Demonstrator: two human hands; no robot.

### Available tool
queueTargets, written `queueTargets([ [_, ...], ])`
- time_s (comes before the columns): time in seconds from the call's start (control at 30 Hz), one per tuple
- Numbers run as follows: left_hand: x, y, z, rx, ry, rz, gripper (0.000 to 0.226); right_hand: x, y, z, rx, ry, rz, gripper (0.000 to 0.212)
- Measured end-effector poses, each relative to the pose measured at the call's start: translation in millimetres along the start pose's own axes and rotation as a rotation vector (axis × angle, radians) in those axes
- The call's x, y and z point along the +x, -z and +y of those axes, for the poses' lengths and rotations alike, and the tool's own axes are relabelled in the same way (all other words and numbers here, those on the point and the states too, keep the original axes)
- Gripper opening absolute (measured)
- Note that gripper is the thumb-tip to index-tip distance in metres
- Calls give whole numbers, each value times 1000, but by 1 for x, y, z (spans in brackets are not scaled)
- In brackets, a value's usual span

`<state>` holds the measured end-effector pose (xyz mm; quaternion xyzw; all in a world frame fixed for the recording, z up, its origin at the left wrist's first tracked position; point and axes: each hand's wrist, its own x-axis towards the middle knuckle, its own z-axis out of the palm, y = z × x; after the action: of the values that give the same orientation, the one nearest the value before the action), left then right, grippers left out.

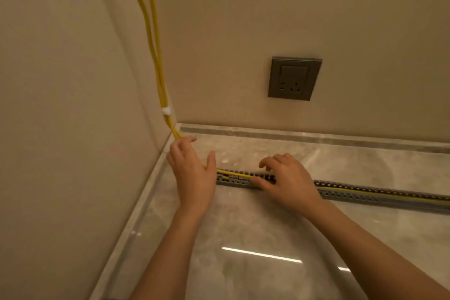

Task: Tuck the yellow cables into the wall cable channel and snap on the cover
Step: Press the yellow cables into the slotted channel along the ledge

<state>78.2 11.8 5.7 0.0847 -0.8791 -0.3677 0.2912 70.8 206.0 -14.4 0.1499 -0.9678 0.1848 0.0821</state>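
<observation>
Right, nearest is the floor [243, 231] on the camera side of the cable channel [389, 196]: glossy marble-look tile, hard and slick. The channel is a grey plastic trough with slotted comb walls, lying flat on the tile. It looks light and a bit springy, so the wall teeth would flex if forced. The left hand [192, 175] sits at the channel's left end, fingers straight and loosely spread with the thumb out, laid over the yellow cables [161, 90] rather than clamped on them. The right hand [289, 178] is over the channel further right, thumb flat along the trough pressing the cables down and the other fingers loosely bent above it. I can't tell if any fingertip pinches a cable. The cables are thin, round, smooth-jacketed and light. They are limp enough to bend but springy enough to pop back out of the slot, so I'd hold them low at the channel mouth and press in short runs. Right of the right hand they already lie inside the trough. No cover is in view. Beyond the channel a pale polished skirting [316, 135] runs along the foot of the walls. Above the channel's left end a white tie [166, 111] binds the cables in the wall corner, and they climb out of frame. Up and back from the channel sits a grey square socket [294, 78] on a matte beige wall [243, 19].
</observation>
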Motion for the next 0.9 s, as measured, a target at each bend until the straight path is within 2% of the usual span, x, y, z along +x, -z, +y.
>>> queueTargets([
  [0.07,27,4,-4,-86,91,72,48,3,-8,-8,1,44,-38,38],
  [0.17,63,9,-7,-110,27,185,47,5,-17,-17,-19,107,-61,35],
  [0.23,85,11,-8,-175,64,221,46,6,-20,-17,-25,145,-42,32],
  [0.33,100,7,-22,-69,125,101,23,9,-23,-16,-40,178,3,29],
  [0.4,98,1,-35,-50,165,14,15,14,-25,-15,-42,178,14,29],
  [0.5,87,-10,-51,-98,204,-93,22,25,-26,-12,-35,163,25,29],
  [0.6,74,-23,-67,-37,208,-206,34,39,-28,-10,-19,146,37,29],
  [0.9,76,-35,-67,113,194,-86,37,66,-40,-11,5,147,43,32],
])
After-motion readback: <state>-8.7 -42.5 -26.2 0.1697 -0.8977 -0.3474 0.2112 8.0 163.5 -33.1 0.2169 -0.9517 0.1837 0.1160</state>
